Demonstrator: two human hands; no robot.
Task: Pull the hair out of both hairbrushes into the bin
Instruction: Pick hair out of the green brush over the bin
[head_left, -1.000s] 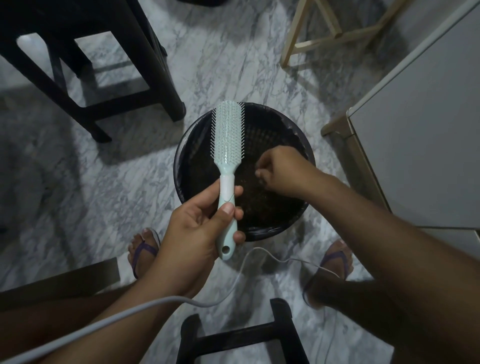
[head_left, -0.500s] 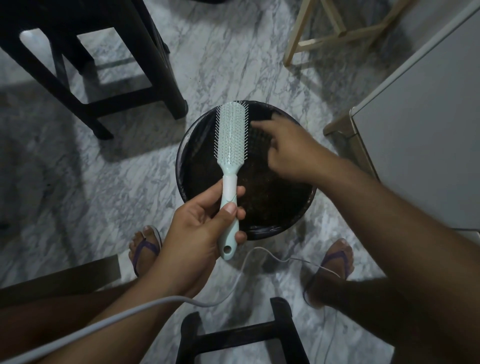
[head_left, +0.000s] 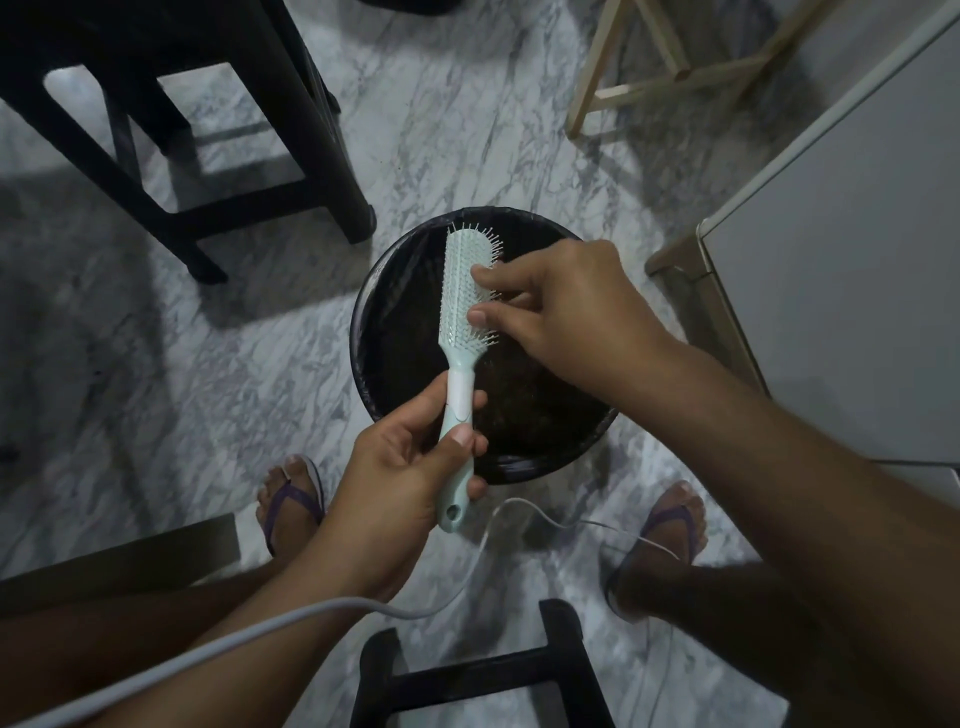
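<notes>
Marble floor, black bin (head_left: 363, 332) between the feet.

Left hand (head_left: 400, 467) grips the pale hairbrush (head_left: 465, 291) handle above the bin; right hand (head_left: 561, 301) pinches among the bristles, perhaps on hair, too dim to tell. Pull strands straight upward, releasing over the bin.

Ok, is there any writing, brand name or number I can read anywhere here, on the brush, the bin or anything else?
None can be read.
hairbrush: no print shows on its pale green head or handle.
bin: plain black, no label in view.
white cabinet: blank surface.
</notes>
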